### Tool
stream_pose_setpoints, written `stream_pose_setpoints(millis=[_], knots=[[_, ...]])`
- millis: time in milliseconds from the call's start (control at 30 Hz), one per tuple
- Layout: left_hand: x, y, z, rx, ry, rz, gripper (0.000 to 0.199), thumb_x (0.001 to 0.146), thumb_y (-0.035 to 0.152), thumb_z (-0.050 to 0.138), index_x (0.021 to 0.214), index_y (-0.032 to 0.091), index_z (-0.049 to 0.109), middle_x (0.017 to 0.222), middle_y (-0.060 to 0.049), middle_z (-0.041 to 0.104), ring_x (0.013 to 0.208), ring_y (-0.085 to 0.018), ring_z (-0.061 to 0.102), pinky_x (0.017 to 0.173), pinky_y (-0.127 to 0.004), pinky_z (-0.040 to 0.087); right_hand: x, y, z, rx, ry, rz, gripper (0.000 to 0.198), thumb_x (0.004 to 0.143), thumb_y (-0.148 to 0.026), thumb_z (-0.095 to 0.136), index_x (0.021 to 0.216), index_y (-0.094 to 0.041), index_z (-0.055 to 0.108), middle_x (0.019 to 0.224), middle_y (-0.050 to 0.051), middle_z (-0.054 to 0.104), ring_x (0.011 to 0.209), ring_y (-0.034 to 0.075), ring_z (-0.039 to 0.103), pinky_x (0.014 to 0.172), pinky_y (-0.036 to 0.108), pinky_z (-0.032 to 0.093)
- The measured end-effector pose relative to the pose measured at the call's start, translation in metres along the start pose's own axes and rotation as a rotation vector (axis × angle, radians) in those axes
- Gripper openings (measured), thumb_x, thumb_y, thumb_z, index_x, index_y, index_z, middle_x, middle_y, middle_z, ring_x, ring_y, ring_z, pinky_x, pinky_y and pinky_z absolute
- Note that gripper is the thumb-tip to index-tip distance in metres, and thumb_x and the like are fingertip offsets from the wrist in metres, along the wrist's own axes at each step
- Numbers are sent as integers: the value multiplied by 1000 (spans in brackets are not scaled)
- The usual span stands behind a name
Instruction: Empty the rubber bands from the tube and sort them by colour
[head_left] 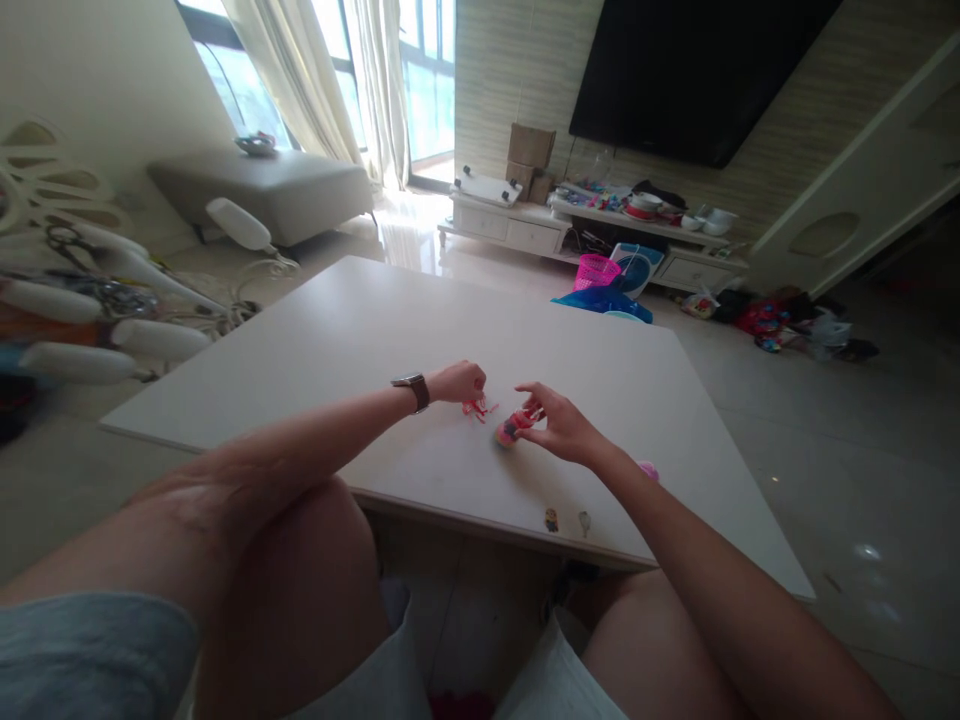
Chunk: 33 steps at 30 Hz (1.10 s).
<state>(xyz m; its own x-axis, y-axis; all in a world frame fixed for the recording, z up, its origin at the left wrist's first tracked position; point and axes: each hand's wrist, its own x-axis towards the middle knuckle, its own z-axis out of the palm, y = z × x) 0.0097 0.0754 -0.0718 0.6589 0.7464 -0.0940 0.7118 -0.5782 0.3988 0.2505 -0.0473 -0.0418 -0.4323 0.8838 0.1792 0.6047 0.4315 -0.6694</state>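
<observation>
My left hand (459, 382), with a watch (411, 390) on its wrist, is closed in a pinch at a small pile of thin red-and-white pieces (475, 408) on the white table (420, 320). Just to the right, a small clear jar (510, 430) with pink and red contents and a dark label leans on the tabletop, tilted. The thumb and fingers of my right hand (559, 425) close around its upper end, forefinger raised. Near the front edge lie a tiny yellow-and-blue figure (551, 519) and a key (584, 522). A pink object (648, 470) is partly hidden behind my right forearm.
A blue plastic bag (604, 300) and a pink basket (596, 271) stand beyond the far edge. A white lamp with several shades (161, 340) is at the left. Farther back are a low cabinet (532, 236), a grey bench (300, 190) and a wall television (690, 75).
</observation>
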Motion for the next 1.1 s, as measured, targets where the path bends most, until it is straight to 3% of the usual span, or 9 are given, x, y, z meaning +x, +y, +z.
stream_pose_setpoints(millis=[67, 167, 233, 300, 433, 567, 767, 967, 1100], knots=[[1, 2, 0, -30, 30, -20, 37, 78, 34, 61, 109, 19, 75, 120, -11, 71, 108, -25, 66, 93, -32, 51, 1, 2, -4, 4, -1, 25, 61, 75, -20, 81, 130, -24, 54, 98, 3, 64, 86, 18, 66, 82, 36, 57], [2, 7, 11, -56, -66, -130, 79, 79, 56, 67, 151, 29, 50, 163, -14, 38, 150, -38, 34, 118, -52, 34, 2, 3, -10, -7, -8, 41, 62, 75, -22, 82, 130, -24, 54, 95, 2, 65, 83, 18, 66, 81, 35, 56], [-2, 13, 27, -47, -190, -199, 93, 80, 69, 64, 160, 34, 34, 172, -14, 16, 157, -46, 8, 119, -69, 17, 3, 2, -14, -17, -19, 43, 64, 74, -22, 82, 132, -24, 54, 93, 1, 65, 82, 18, 66, 80, 34, 56], [-12, 20, 45, -37, -188, -161, 88, 86, 67, 58, 162, 31, 31, 173, -14, 10, 158, -45, 0, 121, -69, 9, 3, 1, -18, -38, -30, 50, 66, 74, -20, 81, 133, -25, 53, 92, 0, 65, 81, 18, 66, 79, 33, 55], [-37, 35, 68, 9, -124, 34, 70, 97, 46, 50, 162, 24, 32, 172, -15, 18, 159, -38, 5, 124, -63, 11, 2, 1, -26, -63, -35, 63, 70, 71, -19, 82, 134, -25, 53, 91, 0, 66, 81, 18, 67, 77, 32, 55], [-63, 53, 61, 21, -222, 75, 71, 92, 32, 59, 159, 25, 37, 170, -16, 24, 158, -39, 13, 121, -67, 20, 2, -2, -32, -63, -40, 84, 70, 71, -20, 83, 134, -26, 54, 90, 0, 67, 80, 18, 68, 75, 31, 55], [-94, 77, 41, 16, -257, 44, 66, 90, 46, 63, 151, 26, 49, 169, -14, 28, 157, -42, 15, 120, -64, 24, -3, -1, -39, -57, -18, 110, 70, 71, -21, 84, 134, -26, 55, 92, 0, 68, 81, 18, 68, 76, 32, 57], [-93, 51, 28, 21, -187, -145, 70, 80, 38, 76, 143, 18, 55, 139, -16, 62, 135, -33, 52, 116, -45, 34, -16, 2, -42, -106, 35, 135, 68, 71, -23, 83, 134, -26, 55, 96, 2, 69, 82, 20, 68, 80, 37, 59], [-90, 32, 33, -65, -30, -248, 64, 77, 29, 77, 138, 18, 60, 128, -14, 65, 120, -29, 60, 108, -38, 42, -22, -9, -44, -132, 106, 97, 63, 75, -24, 79, 133, -27, 55, 102, 4, 70, 87, 21, 69, 86, 41, 58]])
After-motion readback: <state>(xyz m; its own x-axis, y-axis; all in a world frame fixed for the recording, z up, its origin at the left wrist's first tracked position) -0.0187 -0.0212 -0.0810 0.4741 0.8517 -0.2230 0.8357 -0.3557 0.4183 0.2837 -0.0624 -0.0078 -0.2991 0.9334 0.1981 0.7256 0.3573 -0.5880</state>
